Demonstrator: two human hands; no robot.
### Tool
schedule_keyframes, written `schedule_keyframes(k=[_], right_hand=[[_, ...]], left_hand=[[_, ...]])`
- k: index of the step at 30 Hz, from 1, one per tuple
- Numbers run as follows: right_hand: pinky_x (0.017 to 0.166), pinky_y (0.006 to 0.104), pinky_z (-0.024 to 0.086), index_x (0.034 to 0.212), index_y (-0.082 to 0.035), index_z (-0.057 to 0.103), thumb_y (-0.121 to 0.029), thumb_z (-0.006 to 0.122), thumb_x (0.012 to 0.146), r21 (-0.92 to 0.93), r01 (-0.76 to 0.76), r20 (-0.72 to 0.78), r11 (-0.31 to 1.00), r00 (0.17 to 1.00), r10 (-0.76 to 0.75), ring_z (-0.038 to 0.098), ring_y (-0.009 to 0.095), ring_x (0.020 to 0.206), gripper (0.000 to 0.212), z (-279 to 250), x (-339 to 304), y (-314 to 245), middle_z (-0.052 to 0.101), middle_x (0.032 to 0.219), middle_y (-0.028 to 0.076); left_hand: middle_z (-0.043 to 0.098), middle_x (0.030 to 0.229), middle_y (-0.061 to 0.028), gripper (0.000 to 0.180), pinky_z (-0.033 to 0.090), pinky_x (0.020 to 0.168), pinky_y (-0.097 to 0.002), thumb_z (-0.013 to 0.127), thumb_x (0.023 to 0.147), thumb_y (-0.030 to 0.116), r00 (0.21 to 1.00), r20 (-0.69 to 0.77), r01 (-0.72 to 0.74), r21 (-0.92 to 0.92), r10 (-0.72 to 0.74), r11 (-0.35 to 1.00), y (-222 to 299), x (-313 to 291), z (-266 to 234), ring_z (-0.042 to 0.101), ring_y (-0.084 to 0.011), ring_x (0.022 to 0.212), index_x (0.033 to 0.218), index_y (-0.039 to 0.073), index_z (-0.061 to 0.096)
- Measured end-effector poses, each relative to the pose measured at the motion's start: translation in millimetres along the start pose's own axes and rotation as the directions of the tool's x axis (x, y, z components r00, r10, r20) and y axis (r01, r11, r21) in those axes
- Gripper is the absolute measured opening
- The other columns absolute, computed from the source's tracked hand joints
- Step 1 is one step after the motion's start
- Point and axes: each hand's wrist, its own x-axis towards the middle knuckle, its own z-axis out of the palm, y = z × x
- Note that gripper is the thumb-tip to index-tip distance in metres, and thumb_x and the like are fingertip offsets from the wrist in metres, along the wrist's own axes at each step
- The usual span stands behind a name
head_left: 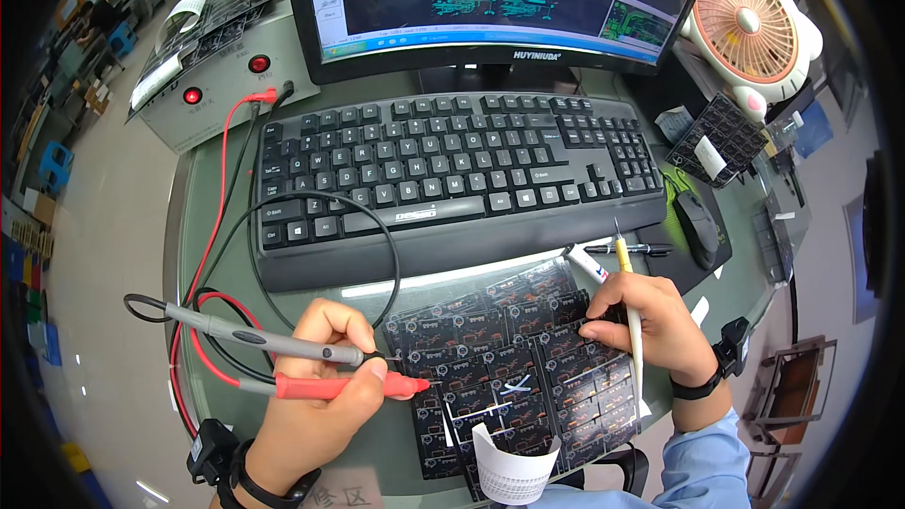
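My left hand (330,415) is closed around two test probes, one grey (255,339) and one red (353,385). Their tips point right, at the left side of a black circuit board panel (500,360); whether they touch it I cannot tell. Between the fingers of my right hand (660,322) is a slim white-and-yellow pen-like tool (634,320), its thin metal point upward. That hand's fingertips are at the panel's upper right edge. A curled strip of printed paper (514,471) lies over the panel's lower edge, and a white mark shows on one board.
A black keyboard (452,170) lies beyond the panel, below a monitor (500,0). A grey box (212,113) feeds red and black probe leads. At right are a mouse (696,231), a marker (586,264), a pen (646,250), another board panel (718,139) and a fan (748,24).
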Motion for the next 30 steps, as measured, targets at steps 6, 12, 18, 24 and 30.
schedule_keyframes(k=[6, 12, 18, 24, 30], right_hand=[[0.063, 0.0325, 0.050, 0.089, -0.007, 0.062, -0.013, 0.080, 0.080, -0.026, 0.023, -0.018, 0.999, 1.000, -0.024, 0.066, 0.025, 0.071, 0.021, 0.5, -1.3, -0.9, 0.067, 0.081, 0.007], [0.064, 0.0321, 0.050, 0.089, -0.005, 0.061, -0.011, 0.078, 0.082, -0.010, 0.034, -0.013, 0.999, 0.999, -0.035, 0.065, 0.025, 0.072, 0.020, -1.3, 1.2, -5.7, 0.066, 0.082, 0.008], [0.068, 0.0320, 0.050, 0.093, -0.003, 0.059, -0.011, 0.074, 0.087, 0.145, 0.067, 0.009, 0.987, 0.998, -0.069, 0.065, 0.023, 0.076, 0.018, -7.6, -3.1, -2.3, 0.066, 0.084, 0.008], [0.070, 0.0292, 0.049, 0.097, -0.003, 0.059, -0.012, 0.069, 0.091, 0.312, 0.107, -0.034, 0.944, 0.994, -0.101, 0.063, 0.015, 0.079, 0.015, -12.1, -3.8, -1.6, 0.065, 0.085, 0.005], [0.074, 0.0225, 0.048, 0.101, -0.003, 0.060, -0.012, 0.068, 0.094, 0.529, 0.134, -0.092, 0.838, 0.991, -0.100, 0.056, 0.006, 0.084, 0.014, -19.9, -12.0, 2.1, 0.061, 0.092, -0.001]], left_hand=[[0.047, 0.091, -0.0016, 0.020, 0.047, 0.068, -0.0233, 0.058, 0.086, -0.002, 0.999, 0.030, -0.009, -0.022, 0.010, 1.000, 1.6, -1.5, 1.8, 0.049, -0.0049, 0.076, 0.099, 0.005, 0.045], [0.049, 0.089, -0.0021, 0.015, 0.041, 0.064, -0.0212, 0.057, 0.090, 0.001, 0.998, 0.029, -0.061, 0.027, 0.060, 0.998, 1.6, -1.9, 0.2, 0.047, -0.0037, 0.075, 0.099, 0.004, 0.046], [0.055, 0.094, -0.0086, 0.032, 0.048, 0.081, -0.0316, 0.040, 0.098, 0.025, 0.966, 0.031, -0.257, 0.232, 0.256, 0.938, 4.7, 0.8, -3.9, 0.057, -0.0169, 0.094, 0.091, -0.001, 0.057], [0.059, 0.117, -0.0165, 0.049, 0.032, 0.111, -0.0442, 0.030, 0.096, 0.034, 0.820, 0.131, -0.541, 0.492, 0.557, 0.682, 5.9, 25.5, -4.6, 0.052, -0.0290, 0.123, 0.099, -0.002, 0.063], [0.058, 0.132, -0.0125, 0.045, 0.000, 0.119, -0.0500, 0.031, 0.097, 0.036, 0.865, 0.195, -0.481, 0.586, 0.463, 0.652, 9.7, 29.2, 1.2, 0.049, -0.0251, 0.130, 0.103, 0.006, 0.065]])
